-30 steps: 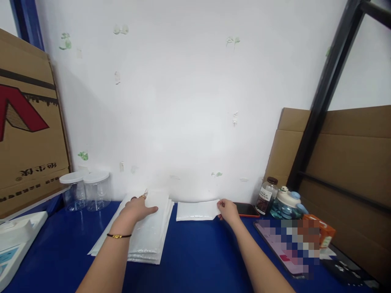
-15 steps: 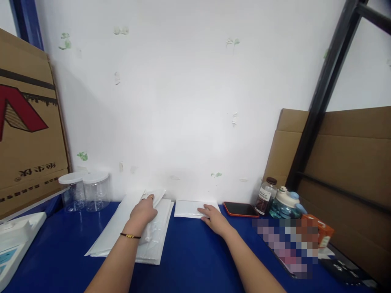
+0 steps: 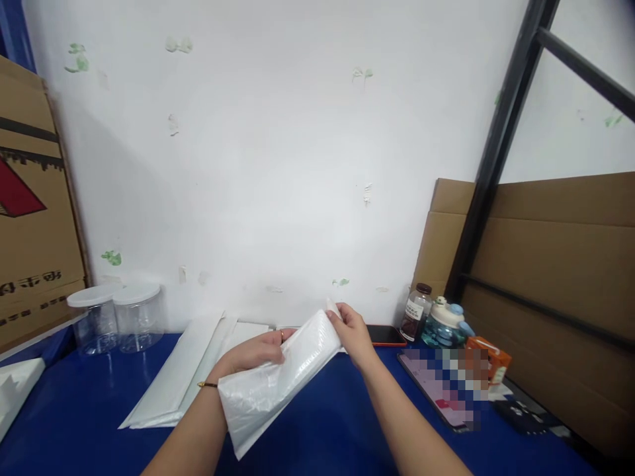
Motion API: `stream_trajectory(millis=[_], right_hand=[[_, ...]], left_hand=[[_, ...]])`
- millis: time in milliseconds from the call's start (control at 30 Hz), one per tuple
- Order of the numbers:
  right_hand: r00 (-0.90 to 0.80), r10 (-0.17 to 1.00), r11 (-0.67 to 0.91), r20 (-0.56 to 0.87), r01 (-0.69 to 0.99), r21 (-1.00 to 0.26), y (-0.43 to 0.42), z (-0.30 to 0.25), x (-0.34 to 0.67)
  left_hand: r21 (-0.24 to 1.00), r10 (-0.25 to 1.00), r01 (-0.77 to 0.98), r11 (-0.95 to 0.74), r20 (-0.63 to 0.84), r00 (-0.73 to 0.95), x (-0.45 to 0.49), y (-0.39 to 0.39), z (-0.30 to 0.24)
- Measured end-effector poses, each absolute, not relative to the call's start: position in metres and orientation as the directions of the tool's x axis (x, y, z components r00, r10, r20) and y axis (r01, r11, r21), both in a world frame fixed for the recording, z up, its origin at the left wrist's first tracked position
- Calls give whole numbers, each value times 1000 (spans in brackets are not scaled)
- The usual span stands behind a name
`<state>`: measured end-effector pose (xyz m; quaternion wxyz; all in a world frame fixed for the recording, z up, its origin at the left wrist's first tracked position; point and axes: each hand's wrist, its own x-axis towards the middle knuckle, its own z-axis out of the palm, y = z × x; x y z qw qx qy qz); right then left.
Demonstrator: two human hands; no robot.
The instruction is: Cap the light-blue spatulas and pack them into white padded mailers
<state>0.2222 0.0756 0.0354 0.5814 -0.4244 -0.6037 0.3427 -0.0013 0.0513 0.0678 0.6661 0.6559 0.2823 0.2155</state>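
A white padded bubble mailer (image 3: 292,380) is held up at a slant above the blue tabletop, its upper end towards the right. My left hand (image 3: 258,352) grips it from the left side, with the thumb on the front and the other fingers partly hidden. At the top right corner, my right hand (image 3: 352,330) pinches the end between thumb and fingers. Beside my left forearm lies a stack of larger white mailers (image 3: 181,370), slightly fanned. Behind the held mailer, a flat white packet by the wall is mostly covered.
Two clear lidded jars (image 3: 137,320) stand at the left, near a cardboard box (image 3: 37,198). On the right are an orange-edged phone (image 3: 388,334), a brown-capped bottle (image 3: 415,314), a teal bottle (image 3: 443,324), an orange box (image 3: 489,360) and a partly blurred phone (image 3: 431,390).
My left hand has lifted a mailer from the stack and brought it right. My right hand has left the flat packet and now grips the mailer's end. The view has shifted slightly right.
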Motion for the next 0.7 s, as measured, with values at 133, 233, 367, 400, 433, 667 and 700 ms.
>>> stream_trajectory(millis=[133, 233, 367, 400, 433, 667, 700], right_hand=[[148, 964, 249, 220, -219, -943, 73, 16, 248], [246, 969, 116, -4, -472, -874, 72, -7, 263], [230, 933, -37, -276, -703, -711, 73, -30, 264], [190, 932, -73, -307, -733, -676, 73, -33, 261], [147, 932, -113, -332, -752, -649, 72, -36, 257], [62, 908, -266, -414, -678, -686, 73, -51, 234], [64, 912, -255, -404, -683, -684, 73, -52, 233]], left_hand=[[983, 726, -65, 170, -80, 683, -6, 55, 59], [978, 781, -61, 199, -121, 613, -17, 58, 64], [999, 862, 29, 17, -30, 506, -13, 54, 82], [996, 900, 71, -59, 22, 434, -7, 50, 88], [981, 935, 136, -141, 87, 343, 0, 47, 94], [529, 818, 687, -499, 549, 172, 52, 15, 141], [482, 809, 722, -497, 559, 184, 57, 11, 147]])
